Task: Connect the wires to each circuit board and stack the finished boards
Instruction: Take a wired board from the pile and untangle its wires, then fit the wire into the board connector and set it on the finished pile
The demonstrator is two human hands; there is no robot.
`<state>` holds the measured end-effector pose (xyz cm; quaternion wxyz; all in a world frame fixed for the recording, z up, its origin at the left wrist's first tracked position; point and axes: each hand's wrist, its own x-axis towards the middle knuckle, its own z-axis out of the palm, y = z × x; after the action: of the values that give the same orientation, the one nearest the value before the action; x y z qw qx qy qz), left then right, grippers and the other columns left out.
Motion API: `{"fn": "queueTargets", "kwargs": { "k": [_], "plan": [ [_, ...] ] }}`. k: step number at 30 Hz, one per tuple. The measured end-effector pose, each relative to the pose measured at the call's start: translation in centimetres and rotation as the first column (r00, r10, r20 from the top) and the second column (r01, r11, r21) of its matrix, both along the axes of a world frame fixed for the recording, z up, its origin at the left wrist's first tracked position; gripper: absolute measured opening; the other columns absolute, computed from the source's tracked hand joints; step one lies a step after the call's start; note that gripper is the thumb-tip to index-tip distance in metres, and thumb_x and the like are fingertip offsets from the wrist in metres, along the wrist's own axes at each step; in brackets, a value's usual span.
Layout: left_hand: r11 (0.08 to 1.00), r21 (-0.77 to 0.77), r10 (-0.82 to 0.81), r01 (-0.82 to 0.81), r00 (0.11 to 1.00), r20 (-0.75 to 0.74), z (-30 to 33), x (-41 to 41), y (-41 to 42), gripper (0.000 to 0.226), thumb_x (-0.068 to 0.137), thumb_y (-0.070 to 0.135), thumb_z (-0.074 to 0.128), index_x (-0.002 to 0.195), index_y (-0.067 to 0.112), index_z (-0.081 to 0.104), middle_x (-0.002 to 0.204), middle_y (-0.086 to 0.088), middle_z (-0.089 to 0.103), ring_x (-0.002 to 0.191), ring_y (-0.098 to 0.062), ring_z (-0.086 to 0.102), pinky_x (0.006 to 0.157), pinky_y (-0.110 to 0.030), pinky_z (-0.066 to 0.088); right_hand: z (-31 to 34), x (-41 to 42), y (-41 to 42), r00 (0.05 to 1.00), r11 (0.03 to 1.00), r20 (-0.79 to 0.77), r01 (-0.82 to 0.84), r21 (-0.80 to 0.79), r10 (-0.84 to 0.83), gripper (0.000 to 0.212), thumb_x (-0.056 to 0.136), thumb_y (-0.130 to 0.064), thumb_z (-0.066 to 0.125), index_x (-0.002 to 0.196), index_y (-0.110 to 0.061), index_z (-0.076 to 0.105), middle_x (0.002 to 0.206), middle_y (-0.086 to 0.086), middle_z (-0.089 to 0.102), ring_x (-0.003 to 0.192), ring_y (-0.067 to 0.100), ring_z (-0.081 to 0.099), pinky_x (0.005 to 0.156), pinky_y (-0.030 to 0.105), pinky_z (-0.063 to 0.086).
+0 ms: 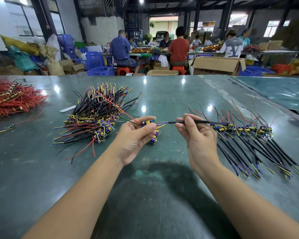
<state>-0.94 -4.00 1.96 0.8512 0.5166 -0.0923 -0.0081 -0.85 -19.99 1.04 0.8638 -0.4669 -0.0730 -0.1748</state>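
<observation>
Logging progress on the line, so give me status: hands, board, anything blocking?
Left hand grips small circuit board. Right hand pinches its black sleeved cable. Heaped boards left, laid-out row right. Nothing blocking.

A: What lies on the glossy dark green tabletop (162, 94) at far left?

B: A loose heap of thin red leads with yellow-and-black bands (10, 99), and nearer the middle a small white paper strip (67, 108).

A: And beyond the table?

B: Stacked blue plastic crates (95, 60), an open brown cardboard box (217, 65), red plastic stools (123, 70), and seated workers, one in a red shirt (178, 49).
</observation>
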Motion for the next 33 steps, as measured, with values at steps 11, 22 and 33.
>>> {"fn": "queueTargets", "kwargs": {
  "k": [11,22,33],
  "plan": [
    [0.999,0.044,-0.006,0.006,1.000,-0.005,0.4,0.1,0.9,0.026,0.066,0.005,0.067,0.092,0.007,0.068,0.067,0.002,0.068,0.054,-0.006,0.063,0.056,-0.014,0.053,0.5,0.6,-2.3,0.992,0.989,-0.121,0.040,0.139,-0.023,0.040,0.104,-0.025,0.032,0.084,-0.005,0.060,0.067,0.007,0.071,0.055,0.012,0.066,0.057,0.019,0.054],
    [0.999,0.018,0.047,-0.047,0.999,0.014,0.3,0.3,1.4,0.027,0.073,0.001,0.065,0.099,0.008,0.063,0.066,0.002,0.068,0.055,-0.006,0.063,0.055,-0.015,0.053,0.4,1.1,-3.1,0.975,0.994,-0.214,0.074,0.085,-0.054,0.039,0.103,-0.032,0.036,0.084,-0.007,0.060,0.064,0.003,0.071,0.048,0.007,0.062,0.045,0.013,0.047],
    [0.925,0.360,0.082,-0.120,0.990,0.118,-0.3,0.0,0.7,0.027,0.081,-0.004,0.067,0.098,0.017,0.066,0.070,-0.002,0.068,0.058,-0.009,0.064,0.059,-0.017,0.052,-0.9,0.4,-2.5,0.728,0.146,0.627,0.677,-0.722,-0.275,0.032,0.092,-0.024,0.052,0.117,-0.006,0.060,0.110,0.005,0.063,0.104,0.022,0.041,0.094,0.031,0.033]
  ]
}}
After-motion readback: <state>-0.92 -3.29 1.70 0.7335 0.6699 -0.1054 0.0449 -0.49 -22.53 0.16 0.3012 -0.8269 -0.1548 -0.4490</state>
